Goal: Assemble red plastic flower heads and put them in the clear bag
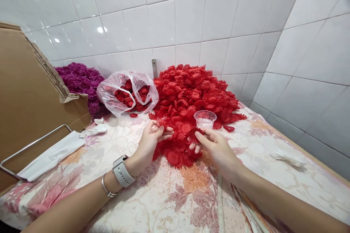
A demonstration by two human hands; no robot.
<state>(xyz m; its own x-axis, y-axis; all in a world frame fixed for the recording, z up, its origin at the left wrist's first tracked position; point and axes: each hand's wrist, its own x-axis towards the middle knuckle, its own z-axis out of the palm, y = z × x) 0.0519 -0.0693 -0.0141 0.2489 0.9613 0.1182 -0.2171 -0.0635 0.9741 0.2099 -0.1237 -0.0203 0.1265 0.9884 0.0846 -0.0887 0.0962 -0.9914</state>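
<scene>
My right hand (213, 145) pinches a dark red flower-shaped piece with a toothed edge (195, 135) between thumb and fingers. To its left, my left hand (154, 136) has its thumb pressed against its fingers; whatever they hold is hard to make out against the red behind. Both hands hover over the front of a large heap of red flower pieces (191, 91). Just behind my right hand stands a small clear plastic cup (205, 119) with something whitish in it. A white watch and a metal bangle are on my left wrist.
Left of the red heap sits a clear plastic bag (109, 93) of dark red pieces. Purple flower pieces (78, 80) are piled behind a cardboard box (32, 91). A metal wire frame (37, 143) and white paper (51, 156) lie on the flowered tablecloth (123, 204). Tiled walls close off the back and right.
</scene>
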